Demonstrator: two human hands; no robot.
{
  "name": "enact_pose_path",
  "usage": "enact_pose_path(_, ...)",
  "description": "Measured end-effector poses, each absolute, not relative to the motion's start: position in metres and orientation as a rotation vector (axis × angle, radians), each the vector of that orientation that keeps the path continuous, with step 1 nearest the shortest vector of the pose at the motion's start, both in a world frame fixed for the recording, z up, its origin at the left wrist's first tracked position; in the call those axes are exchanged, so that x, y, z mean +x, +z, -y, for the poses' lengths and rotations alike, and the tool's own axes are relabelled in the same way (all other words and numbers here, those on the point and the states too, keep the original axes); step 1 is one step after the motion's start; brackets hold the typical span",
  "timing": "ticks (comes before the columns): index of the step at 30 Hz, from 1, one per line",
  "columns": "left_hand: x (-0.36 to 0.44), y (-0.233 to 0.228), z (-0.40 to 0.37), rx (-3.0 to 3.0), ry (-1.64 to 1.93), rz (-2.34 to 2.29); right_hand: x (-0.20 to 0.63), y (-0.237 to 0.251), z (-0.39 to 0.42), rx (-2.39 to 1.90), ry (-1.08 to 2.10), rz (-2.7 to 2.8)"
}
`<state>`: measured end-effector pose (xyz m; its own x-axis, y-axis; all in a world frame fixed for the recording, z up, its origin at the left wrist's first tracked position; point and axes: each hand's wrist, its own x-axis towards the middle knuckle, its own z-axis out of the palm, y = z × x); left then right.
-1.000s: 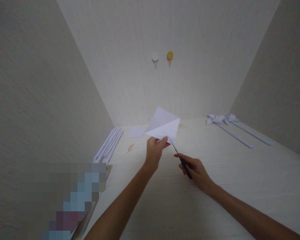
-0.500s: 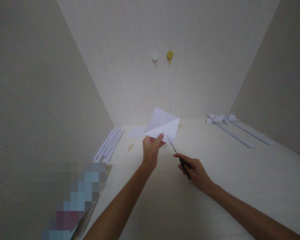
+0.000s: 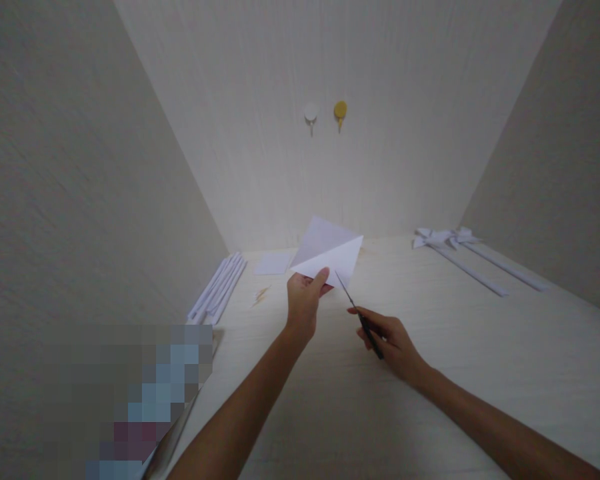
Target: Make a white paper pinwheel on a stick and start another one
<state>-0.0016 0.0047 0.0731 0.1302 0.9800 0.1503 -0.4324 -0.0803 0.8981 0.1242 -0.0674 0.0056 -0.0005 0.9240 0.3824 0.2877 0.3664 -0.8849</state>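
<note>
A square white sheet of paper [image 3: 330,247] with a diagonal crease is held up over the table in my left hand [image 3: 304,300], thumb on top and fingers beneath. My right hand [image 3: 387,340] is closed on the dark handles of a pair of scissors [image 3: 365,327]. Their thin blades point up and left, with the tip at the lower right part of the paper. Whether the blades are parted or have cut into the sheet is too small to tell.
Rolled white paper sticks [image 3: 220,287] lie along the left wall, beside a flat white paper [image 3: 273,263] and several thin toothpick-like sticks [image 3: 261,295]. Two paper pinwheels on sticks [image 3: 470,260] lie at right. A white hook [image 3: 311,115] and a yellow hook [image 3: 340,112] hang on the back wall.
The paper and my left hand have shifted very slightly to the right. My right hand and the scissors are almost where they were.
</note>
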Motion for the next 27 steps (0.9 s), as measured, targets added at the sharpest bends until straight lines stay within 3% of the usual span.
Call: enact_pose_path(27,0.0002,0.0751,-0.001,1.05,1.305,-0.676,0.1258,0.0089,0.0679,-1.127,0.703,1.496)
